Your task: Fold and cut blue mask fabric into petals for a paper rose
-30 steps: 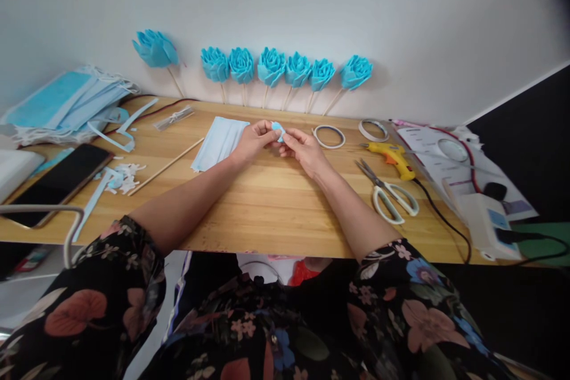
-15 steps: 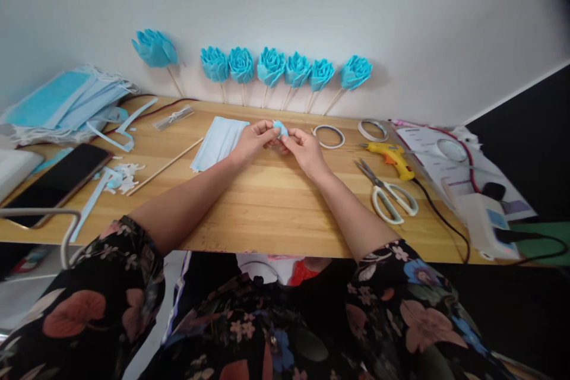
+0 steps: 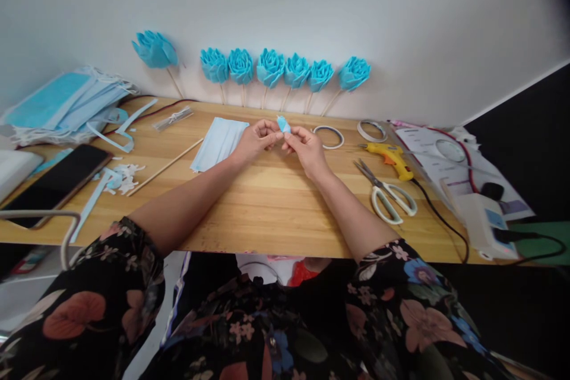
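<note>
Small blue piece (image 3: 284, 125) held up at the fingertips over the wooden surface (image 3: 267, 208).
The right grip (image 3: 290, 138) is pinched closed on the lower end of the piece, whose top stands above the fingers; the left grip (image 3: 276, 133) is drawn nearly together at its left side, though whether it also has hold I cannot tell. A pleated mask (image 3: 219, 143) lies by the left grip, with a thin stick (image 3: 164, 167) beyond; a tape ring (image 3: 342, 138) lies beside the right grip, then a yellow glue gun (image 3: 389, 157) and scissors (image 3: 383, 187).
</note>
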Available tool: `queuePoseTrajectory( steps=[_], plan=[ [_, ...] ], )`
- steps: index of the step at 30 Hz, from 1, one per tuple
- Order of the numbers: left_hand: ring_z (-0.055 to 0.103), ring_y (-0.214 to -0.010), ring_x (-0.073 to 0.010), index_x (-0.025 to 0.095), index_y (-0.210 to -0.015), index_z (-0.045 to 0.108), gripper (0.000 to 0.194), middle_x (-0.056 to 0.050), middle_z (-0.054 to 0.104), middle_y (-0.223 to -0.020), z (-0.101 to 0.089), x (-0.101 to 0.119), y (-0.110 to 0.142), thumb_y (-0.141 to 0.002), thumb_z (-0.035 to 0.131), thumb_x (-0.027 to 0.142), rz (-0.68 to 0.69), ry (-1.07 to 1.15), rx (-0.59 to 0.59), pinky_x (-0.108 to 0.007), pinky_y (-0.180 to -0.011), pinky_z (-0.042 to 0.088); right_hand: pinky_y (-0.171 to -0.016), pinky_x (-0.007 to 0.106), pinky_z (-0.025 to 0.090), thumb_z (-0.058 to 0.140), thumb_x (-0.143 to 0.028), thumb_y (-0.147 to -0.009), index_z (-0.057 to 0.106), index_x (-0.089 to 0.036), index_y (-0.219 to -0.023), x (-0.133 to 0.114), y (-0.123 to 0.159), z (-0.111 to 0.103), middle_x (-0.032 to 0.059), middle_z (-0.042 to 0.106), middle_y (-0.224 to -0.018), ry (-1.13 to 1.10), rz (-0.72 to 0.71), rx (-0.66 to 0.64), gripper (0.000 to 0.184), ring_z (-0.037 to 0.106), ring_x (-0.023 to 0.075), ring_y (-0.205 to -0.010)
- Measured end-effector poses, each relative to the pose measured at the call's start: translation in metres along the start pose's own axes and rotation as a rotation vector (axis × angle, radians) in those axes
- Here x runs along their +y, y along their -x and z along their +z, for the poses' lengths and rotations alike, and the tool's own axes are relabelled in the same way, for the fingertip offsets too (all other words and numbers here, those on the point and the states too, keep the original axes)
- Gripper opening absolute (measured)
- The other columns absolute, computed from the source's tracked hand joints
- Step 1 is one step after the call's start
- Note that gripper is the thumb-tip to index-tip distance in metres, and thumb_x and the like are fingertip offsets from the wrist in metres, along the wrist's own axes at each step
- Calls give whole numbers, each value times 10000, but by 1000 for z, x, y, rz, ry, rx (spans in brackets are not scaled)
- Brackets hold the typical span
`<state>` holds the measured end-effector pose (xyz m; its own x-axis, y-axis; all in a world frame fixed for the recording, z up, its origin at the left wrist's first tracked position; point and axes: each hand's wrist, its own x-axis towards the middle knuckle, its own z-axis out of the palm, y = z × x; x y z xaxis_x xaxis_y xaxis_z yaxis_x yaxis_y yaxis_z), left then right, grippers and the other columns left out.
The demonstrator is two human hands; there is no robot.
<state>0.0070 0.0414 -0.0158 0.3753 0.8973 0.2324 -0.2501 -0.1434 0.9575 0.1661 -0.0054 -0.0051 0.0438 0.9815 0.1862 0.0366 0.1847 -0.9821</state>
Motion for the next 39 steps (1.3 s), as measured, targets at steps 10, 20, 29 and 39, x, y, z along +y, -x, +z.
queuePoseTrajectory(
  steps=[10,20,29,39],
  plan=[
    [521,-552,-69,160,-725,595,342,24,620,-634,1,3,1,-744,856,380,-15,-45,62,-215,-560,412,-624,257,515,777,-673,-688,704,-212,-906,-2,0,1,5,736,-746,4,21,-42,516,583,101,-599],
    [513,-578,-84,150,-656,647,239,5,637,-626,3,7,3,-792,751,317,-10,-215,90,-231,-598,406,-754,313,525,631,-508,-906,750,-227,-1033,3,5,-2,14,762,-823,381,-177,35,330,660,168,-739],
    [505,-576,-79,154,-657,633,176,9,641,-640,4,9,4,-807,681,233,5,-215,82,-223,-600,405,-651,295,553,685,-590,-826,749,-230,-993,3,1,-1,28,770,-866,136,-57,46,401,686,167,-716],
    [442,-545,-82,177,-595,559,234,28,529,-557,1,7,3,-776,650,296,72,-217,-19,-225,-561,369,-733,314,575,778,-566,-730,722,-235,-1131,6,-1,0,60,775,-1104,89,-52,1,522,706,221,-983]
  ],
)
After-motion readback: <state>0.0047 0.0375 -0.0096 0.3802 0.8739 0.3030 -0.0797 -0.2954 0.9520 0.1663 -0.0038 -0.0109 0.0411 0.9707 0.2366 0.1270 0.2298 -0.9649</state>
